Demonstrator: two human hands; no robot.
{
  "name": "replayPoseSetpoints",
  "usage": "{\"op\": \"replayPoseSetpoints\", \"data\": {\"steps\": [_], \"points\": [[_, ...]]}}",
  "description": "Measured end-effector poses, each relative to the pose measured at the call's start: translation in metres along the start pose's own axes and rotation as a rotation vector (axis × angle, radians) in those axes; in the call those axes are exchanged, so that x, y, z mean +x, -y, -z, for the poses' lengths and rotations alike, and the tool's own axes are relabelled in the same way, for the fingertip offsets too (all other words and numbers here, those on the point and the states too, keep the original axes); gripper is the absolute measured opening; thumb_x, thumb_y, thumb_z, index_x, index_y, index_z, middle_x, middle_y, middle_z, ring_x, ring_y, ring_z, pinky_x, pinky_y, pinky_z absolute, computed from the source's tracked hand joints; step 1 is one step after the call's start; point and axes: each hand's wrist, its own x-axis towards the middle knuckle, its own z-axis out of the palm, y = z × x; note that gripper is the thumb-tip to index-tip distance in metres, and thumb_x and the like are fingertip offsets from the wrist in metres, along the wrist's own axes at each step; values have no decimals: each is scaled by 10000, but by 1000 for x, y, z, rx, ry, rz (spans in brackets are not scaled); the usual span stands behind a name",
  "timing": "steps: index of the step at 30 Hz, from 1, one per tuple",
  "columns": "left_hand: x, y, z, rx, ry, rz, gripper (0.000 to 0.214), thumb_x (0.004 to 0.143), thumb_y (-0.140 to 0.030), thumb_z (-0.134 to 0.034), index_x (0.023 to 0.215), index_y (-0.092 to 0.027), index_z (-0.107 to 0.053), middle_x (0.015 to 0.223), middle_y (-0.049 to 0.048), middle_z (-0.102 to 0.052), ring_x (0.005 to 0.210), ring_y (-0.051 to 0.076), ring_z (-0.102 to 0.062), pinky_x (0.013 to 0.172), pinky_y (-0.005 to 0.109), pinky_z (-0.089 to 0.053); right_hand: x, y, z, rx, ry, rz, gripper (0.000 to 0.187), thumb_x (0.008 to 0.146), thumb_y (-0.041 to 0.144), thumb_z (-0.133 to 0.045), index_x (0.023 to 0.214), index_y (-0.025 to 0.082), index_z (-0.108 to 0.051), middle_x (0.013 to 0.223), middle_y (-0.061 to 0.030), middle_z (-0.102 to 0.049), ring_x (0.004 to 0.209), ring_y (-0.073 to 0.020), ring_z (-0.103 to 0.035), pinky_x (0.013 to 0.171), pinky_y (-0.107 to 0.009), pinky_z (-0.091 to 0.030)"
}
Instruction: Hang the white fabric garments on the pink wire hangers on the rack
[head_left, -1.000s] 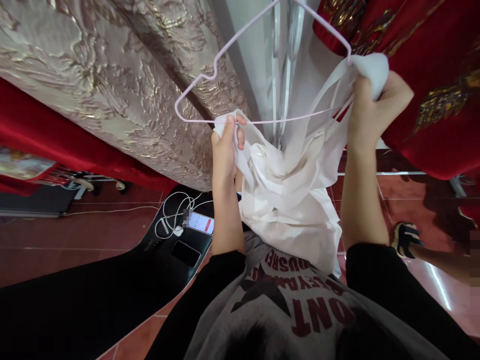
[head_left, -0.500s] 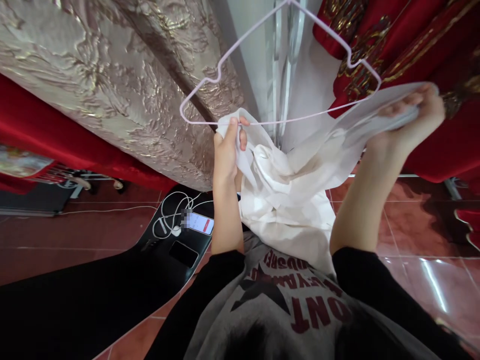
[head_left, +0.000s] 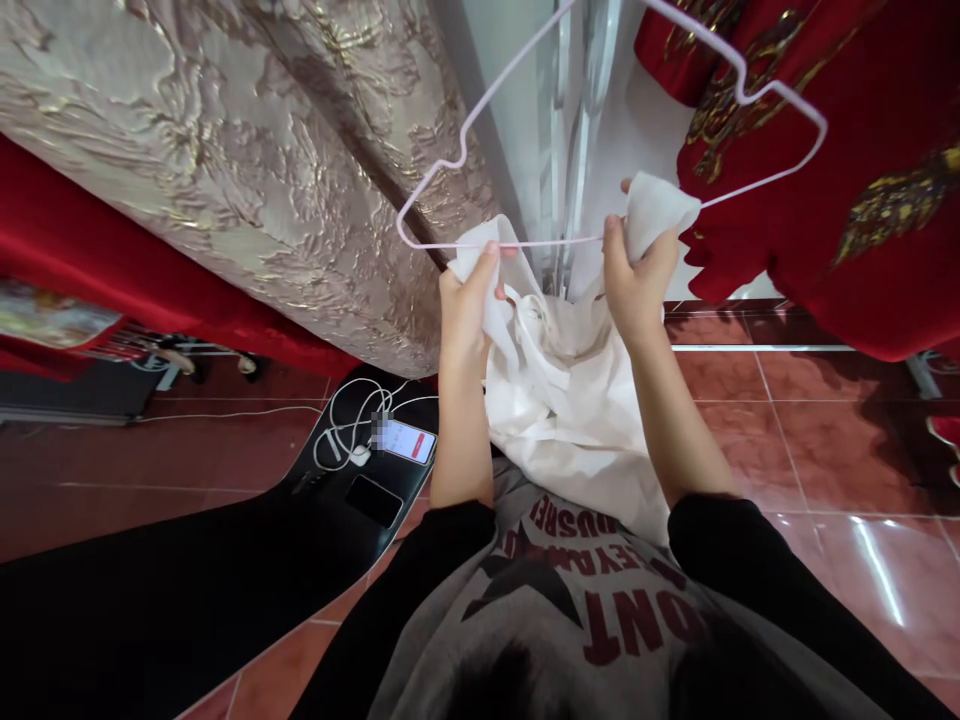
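A pale pink wire clothes hanger (head_left: 562, 242) spans the upper middle, its top cut off by the frame edge. White cloth (head_left: 574, 405), thin and sheer in parts, bunches below the hanger and drapes over my lap. My left hand (head_left: 466, 305) pinches an edge of this cloth against the hanger's lower bar, left of the middle. Farther right, my right hand (head_left: 637, 285) grips another part of the cloth, which is folded over the same bar. The fingertips behind that fold are partly hidden.
Embossed beige-gold fabric (head_left: 360, 200) hangs at the left. Red garments with gold embroidery (head_left: 825, 260) hang at the right. On a black seat (head_left: 300, 540) lie a lit phone (head_left: 409, 440), a dark phone (head_left: 373, 501) and a white cable (head_left: 330, 410). Red tiles (head_left: 817, 450) cover the floor.
My right hand has come in from the far right to the hanger's bar, and its cloth is now folded over the bar. The hanger has shifted right in view. My left hand keeps its pinch.
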Motion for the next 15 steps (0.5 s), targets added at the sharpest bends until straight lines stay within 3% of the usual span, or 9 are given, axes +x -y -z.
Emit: {"op": "replayPoseSetpoints", "data": {"steps": [4, 7, 11, 15], "points": [[14, 10, 30, 72, -241, -21, 316, 764, -449, -840, 726, -179, -681, 630, 17, -599, 604, 167, -575, 577, 282, -459, -1, 3, 6, -32, 0, 0, 560, 965, 681, -448, 1230, 219, -619, 1123, -102, -631, 1085, -205, -649, 1088, -466, -498], [33, 5, 54, 22, -307, -54, 211, 812, -306, -755, 681, -190, -636, 660, 15, -619, 652, 158, -575, 631, 302, -468, -2, 5, 6, -36, 23, -12, 573, 970, 671, -443, 1306, 228, -584, 1102, -109, -633, 1108, -215, -647, 1103, -469, -496], [56, -21, 77, -74, -259, -20, 289, 862, -159, -631, 626, -200, -470, 561, -19, -435, 540, 112, -415, 568, 274, -393, -3, 2, 7, -33, 32, -7, 603, 967, 670, -451, 1373, 234, -544, 1186, -125, -622, 1165, -227, -630, 1116, -476, -490], [70, -51, 90, -153, -251, 20, 332, 889, -153, -560, 629, -206, -360, 470, -54, -242, 428, 96, -145, 460, 267, -241, -2, -3, 9, -57, 3, -4, 628, 951, 709, -449, 1342, 233, -572, 1208, -120, -608, 1165, -223, -629, 1117, -476, -497]]}}
